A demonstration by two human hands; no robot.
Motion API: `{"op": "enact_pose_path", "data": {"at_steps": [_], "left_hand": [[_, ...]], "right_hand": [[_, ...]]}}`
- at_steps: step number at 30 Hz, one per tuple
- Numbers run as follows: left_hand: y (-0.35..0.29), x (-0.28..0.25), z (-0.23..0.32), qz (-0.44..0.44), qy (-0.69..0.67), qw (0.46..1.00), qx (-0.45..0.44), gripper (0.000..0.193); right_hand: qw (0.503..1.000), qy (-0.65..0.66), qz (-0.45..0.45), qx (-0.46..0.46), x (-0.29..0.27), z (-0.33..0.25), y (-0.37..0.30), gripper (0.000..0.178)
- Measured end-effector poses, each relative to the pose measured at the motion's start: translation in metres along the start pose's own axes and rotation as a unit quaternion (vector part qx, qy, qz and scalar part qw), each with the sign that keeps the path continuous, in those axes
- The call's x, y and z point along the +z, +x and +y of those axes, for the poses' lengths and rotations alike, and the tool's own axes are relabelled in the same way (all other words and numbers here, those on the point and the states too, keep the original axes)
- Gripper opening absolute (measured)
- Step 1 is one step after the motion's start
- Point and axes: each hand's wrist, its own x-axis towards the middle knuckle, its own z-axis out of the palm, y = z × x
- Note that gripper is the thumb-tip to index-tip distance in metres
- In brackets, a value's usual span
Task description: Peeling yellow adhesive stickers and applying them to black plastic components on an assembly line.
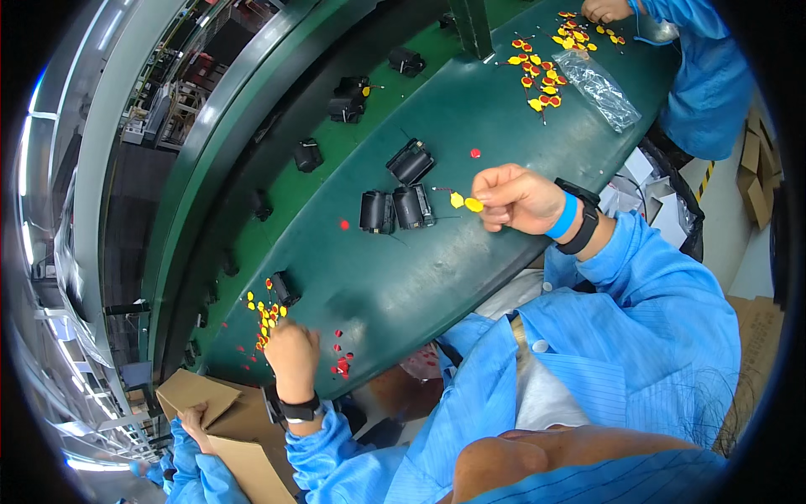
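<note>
My right hand (516, 200) pinches a yellow wired disc (473, 204) between thumb and fingers. A second yellow lobe and a thin lead with a small end extend from it to the left. Just left of that lead stand three black plastic housings (411, 207) with thin wires. My left hand (292, 357) is curled, knuckles up, at the near edge of a pile of yellow and red wired discs (267, 317). What its fingertips hold is hidden. Beyond that pile lies another black housing (285, 288). Small red round pads (342, 366) are scattered right of my left hand.
A green conveyor (323, 181) carrying more black housings runs along the far side of the green table (403, 294). Further up lie more discs (541, 80) and a clear plastic bag (596, 88). One co-worker's hand (606, 10) is at upper right; another's (195, 420) touches a cardboard box (248, 428).
</note>
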Motion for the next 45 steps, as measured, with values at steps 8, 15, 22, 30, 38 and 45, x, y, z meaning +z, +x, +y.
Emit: {"op": "enact_pose_path", "data": {"at_steps": [8, 15, 22, 30, 38, 45], "left_hand": [[0.194, -0.102, 0.056, 0.415, -0.04, 0.885, 0.207, 0.028], [0.304, -0.115, 0.092, 0.3, 0.252, 0.825, 0.408, 0.029], [0.329, -0.122, 0.088, 0.237, 0.12, 0.911, 0.314, 0.041], [0.301, -0.112, 0.038, 0.274, -0.263, 0.919, 0.102, 0.02], [0.164, -0.082, 0.122, 0.038, -0.857, 0.461, 0.227, 0.014], [0.073, -0.052, 0.166, -0.025, -0.945, 0.257, 0.202, 0.013]], "right_hand": [[0.997, 0.005, 0.065, -0.032, -0.034, -0.029, -0.012, 0.012], [0.985, 0.038, 0.157, -0.065, -0.074, -0.051, -0.024, 0.011], [0.98, 0.057, 0.173, -0.078, -0.086, -0.061, -0.015, 0.012], [0.982, 0.067, 0.163, -0.063, -0.073, -0.052, -0.012, 0.012], [0.974, -0.061, 0.186, -0.113, -0.019, -0.025, 0.011, 0.014], [0.981, -0.074, 0.136, -0.112, 0.033, 0.004, 0.022, 0.012]]}}
